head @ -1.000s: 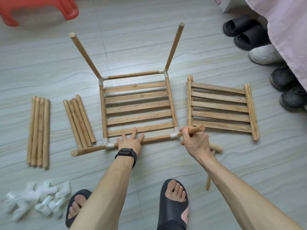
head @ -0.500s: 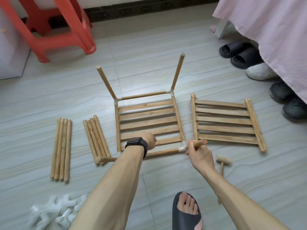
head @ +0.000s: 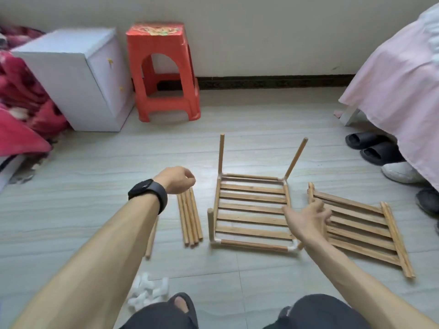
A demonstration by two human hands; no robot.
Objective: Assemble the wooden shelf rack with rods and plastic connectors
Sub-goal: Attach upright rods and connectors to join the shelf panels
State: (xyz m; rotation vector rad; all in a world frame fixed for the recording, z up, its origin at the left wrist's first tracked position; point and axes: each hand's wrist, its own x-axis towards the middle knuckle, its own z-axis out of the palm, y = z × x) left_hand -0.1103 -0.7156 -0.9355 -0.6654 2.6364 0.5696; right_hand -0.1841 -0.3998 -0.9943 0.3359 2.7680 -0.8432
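Both hands have come off the half-built wooden shelf rack, which lies on the grey tiled floor with rods standing up from its corners. Over the bundle of loose wooden rods hovers the left hand, fingers loosely curled and empty. Spread and empty, the right hand hangs between the rack and the second slatted wooden panel. White plastic connectors lie heaped near the feet.
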